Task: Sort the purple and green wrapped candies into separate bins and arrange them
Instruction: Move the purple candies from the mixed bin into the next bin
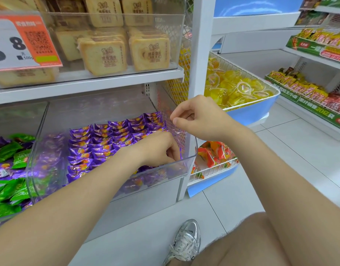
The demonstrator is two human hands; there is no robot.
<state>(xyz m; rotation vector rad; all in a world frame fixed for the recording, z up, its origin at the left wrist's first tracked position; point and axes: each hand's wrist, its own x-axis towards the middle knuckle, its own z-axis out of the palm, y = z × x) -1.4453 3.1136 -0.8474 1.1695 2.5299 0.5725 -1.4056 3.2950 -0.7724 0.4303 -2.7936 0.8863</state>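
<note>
A clear plastic bin (192, 148) on the lower shelf holds several purple wrapped candies (107, 139) laid in tidy rows. My left hand (157, 148) reaches down into the bin's front right corner, its fingers curled round a purple candy (180, 153) standing against the wall. My right hand (199, 118) hovers above the bin's right rim with fingers loosely curled, and nothing shows in it. To the left, a second clear bin (15, 116) holds green wrapped candies (13, 156) mixed with purple ones.
A shelf above carries a clear bin of toast-shaped snacks (103, 56) and a price sign (17, 43). Wire baskets of yellow jellies (238, 87) and orange packets (215, 152) stand to the right. My shoe (186, 242) and knee are on the white tiled floor.
</note>
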